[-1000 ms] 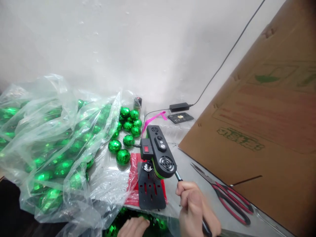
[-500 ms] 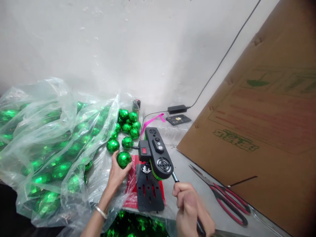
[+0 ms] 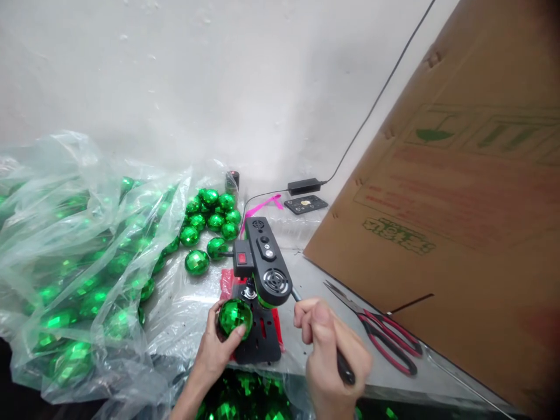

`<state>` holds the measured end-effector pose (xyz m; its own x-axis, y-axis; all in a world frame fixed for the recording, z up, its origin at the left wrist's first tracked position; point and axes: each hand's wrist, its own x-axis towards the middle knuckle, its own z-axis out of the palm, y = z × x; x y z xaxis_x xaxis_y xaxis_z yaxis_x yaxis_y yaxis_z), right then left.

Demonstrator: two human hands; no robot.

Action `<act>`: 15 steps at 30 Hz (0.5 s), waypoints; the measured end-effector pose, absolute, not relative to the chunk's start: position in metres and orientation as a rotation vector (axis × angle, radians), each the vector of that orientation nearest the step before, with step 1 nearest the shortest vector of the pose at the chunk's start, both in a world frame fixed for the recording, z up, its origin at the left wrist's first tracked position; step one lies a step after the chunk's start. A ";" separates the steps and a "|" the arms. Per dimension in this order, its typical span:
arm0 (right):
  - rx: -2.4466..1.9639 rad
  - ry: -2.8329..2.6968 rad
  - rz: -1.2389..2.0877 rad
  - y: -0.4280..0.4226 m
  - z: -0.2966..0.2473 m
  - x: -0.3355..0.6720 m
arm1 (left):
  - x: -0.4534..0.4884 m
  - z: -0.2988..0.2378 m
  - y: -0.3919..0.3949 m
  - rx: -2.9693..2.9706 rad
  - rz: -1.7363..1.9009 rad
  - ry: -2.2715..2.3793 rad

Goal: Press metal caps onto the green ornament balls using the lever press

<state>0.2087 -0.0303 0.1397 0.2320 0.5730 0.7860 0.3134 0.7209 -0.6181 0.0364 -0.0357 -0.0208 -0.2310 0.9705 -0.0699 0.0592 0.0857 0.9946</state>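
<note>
My left hand (image 3: pixel 213 349) is closed round a shiny green faceted mirror ball (image 3: pixel 235 317), thumb in front and fingers behind. It holds the ball over the left side of a black slotted base plate (image 3: pixel 266 345). My right hand (image 3: pixel 335 353) grips the black handle of a screwdriver-like tool (image 3: pixel 345 368). The tool's metal shaft points up and left to the lower end of a black elongated device (image 3: pixel 268 259); its tip is hidden there. A small box with a red switch (image 3: pixel 242 258) is attached to the device's left side. Red sheet (image 3: pixel 226 283) lies partly under the plate.
Several green balls (image 3: pixel 215 222) lie behind and left, more under clear plastic (image 3: pixel 105 204). Red-and-black-handled shears (image 3: pixel 376 329) lie right, beside a large cardboard box (image 3: pixel 459 233). A phone (image 3: pixel 305 204), power adapter (image 3: pixel 304 186) and pink ribbon (image 3: pixel 265 205) are near the wall.
My left hand has brought the green ball right and down, from beside the other balls to over the base plate. My right hand still grips the tool. The camera view has shifted slightly.
</note>
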 end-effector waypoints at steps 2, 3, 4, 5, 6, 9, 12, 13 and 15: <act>-0.805 -1.373 0.224 -0.031 0.139 0.209 | 0.043 -0.028 -0.036 1.158 1.196 1.531; -0.808 -1.375 0.233 -0.032 0.139 0.209 | 0.047 -0.030 -0.036 1.194 1.156 1.557; -0.811 -1.377 0.239 -0.032 0.139 0.209 | 0.049 -0.032 -0.036 1.248 1.137 1.579; -0.815 -1.379 0.242 -0.033 0.139 0.209 | 0.052 -0.032 -0.035 1.304 1.129 1.596; -0.815 -1.382 0.241 -0.033 0.139 0.209 | 0.054 -0.033 -0.034 1.354 1.129 1.607; -0.820 -1.382 0.242 -0.034 0.137 0.208 | 0.058 -0.036 -0.031 1.453 1.146 1.615; -0.814 -1.372 0.240 -0.034 0.135 0.209 | 0.061 -0.038 -0.029 1.535 1.179 1.609; -0.810 -1.370 0.240 -0.035 0.134 0.209 | 0.062 -0.039 -0.029 1.562 1.186 1.607; -0.803 -1.369 0.243 -0.035 0.132 0.210 | 0.063 -0.039 -0.030 1.604 1.185 1.605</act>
